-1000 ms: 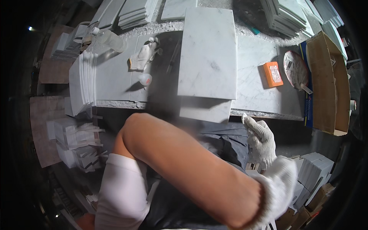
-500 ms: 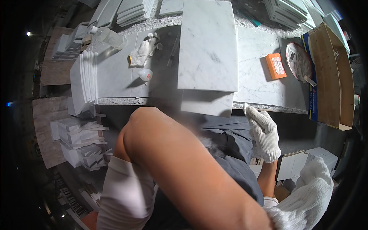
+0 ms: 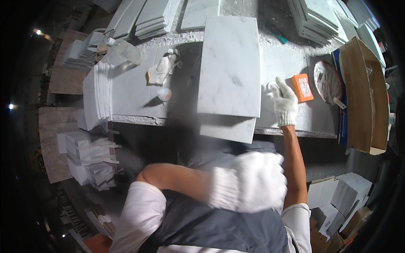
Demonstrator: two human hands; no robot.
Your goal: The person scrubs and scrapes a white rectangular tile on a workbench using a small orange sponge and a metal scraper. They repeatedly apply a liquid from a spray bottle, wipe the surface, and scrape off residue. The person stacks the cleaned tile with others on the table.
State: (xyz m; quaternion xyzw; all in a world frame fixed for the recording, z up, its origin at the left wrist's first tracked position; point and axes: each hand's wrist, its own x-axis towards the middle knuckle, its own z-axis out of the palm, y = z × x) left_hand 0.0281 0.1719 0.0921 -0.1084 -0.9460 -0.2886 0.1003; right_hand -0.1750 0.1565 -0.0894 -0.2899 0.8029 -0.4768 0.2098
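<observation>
A large white marble tile (image 3: 230,71) with grey veins lies in the middle of the bench, and a second tile (image 3: 228,130) sticks out from beneath its near end. My right hand (image 3: 285,101), in a white knit glove, is over the bench between the big tile and an orange block (image 3: 303,87). Its fingers reach forward, a little apart, and nothing shows in them. My left hand (image 3: 253,181), also gloved, crosses in front of my apron below the tiles. Motion smears its fingers, so their grip is unclear.
Left on the bench are a spare glove (image 3: 162,69), a small white squeeze bottle (image 3: 163,95), a clear bottle (image 3: 128,51) and upright tiles (image 3: 99,97). On the right are a round dish (image 3: 328,82) and an open cardboard box (image 3: 358,95). Tile stacks (image 3: 314,21) stand at the back.
My left hand has swung from the lower right, close to the camera, to the front of my apron. My right hand has moved forward from the bench edge to beside the orange block.
</observation>
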